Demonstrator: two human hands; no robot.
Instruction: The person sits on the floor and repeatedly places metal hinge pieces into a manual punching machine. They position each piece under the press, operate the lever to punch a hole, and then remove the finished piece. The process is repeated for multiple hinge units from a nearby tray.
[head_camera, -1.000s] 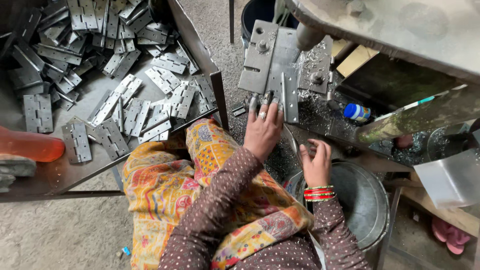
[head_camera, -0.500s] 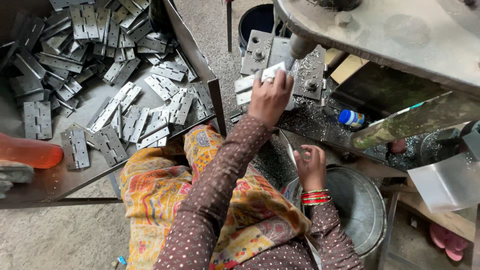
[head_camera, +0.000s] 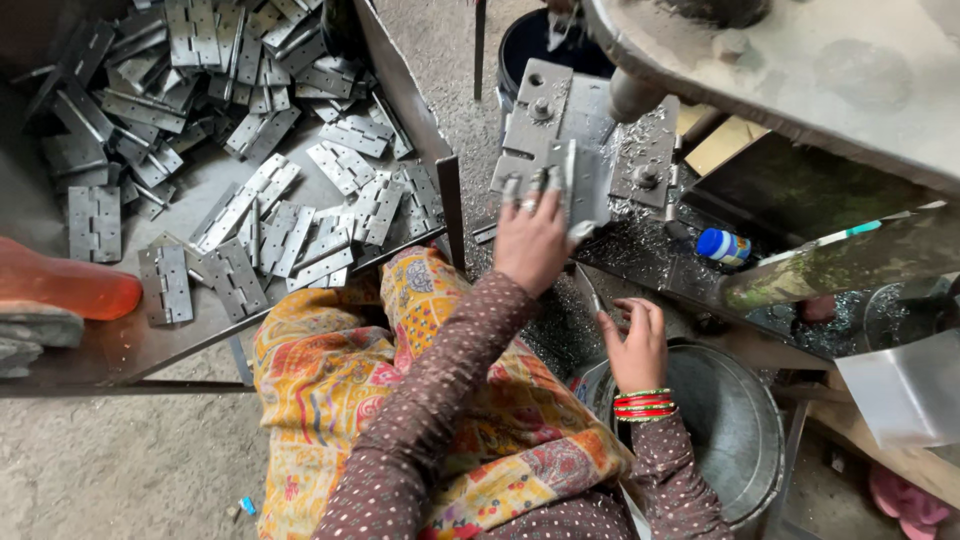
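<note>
While the big grey drill press (head_camera: 800, 90) hangs over everything, its flat metal plate (head_camera: 560, 130) sits just below the round shaft, covered in shiny shavings. On the other side, a big tray (head_camera: 130, 340) holds a heap of grey hinges (head_camera: 270, 210), well apart from both hands. A metal bucket (head_camera: 740, 440) stands low by the knees.

On the plate lies one metal hinge (head_camera: 580, 180). Its long side points away from the person, up toward the shaft. The left hand (head_camera: 533, 240) is the nearer one: its fingers lie spread over the near end of the hinge and press it flat. The right hand (head_camera: 635, 345) rests lower, by the bucket rim, fingers loosely curled with nothing in them that I can see.

Half a second ago the left hand was higher up, closed around the hinge. Now it is lower and flatter. The right hand has barely moved.
</note>
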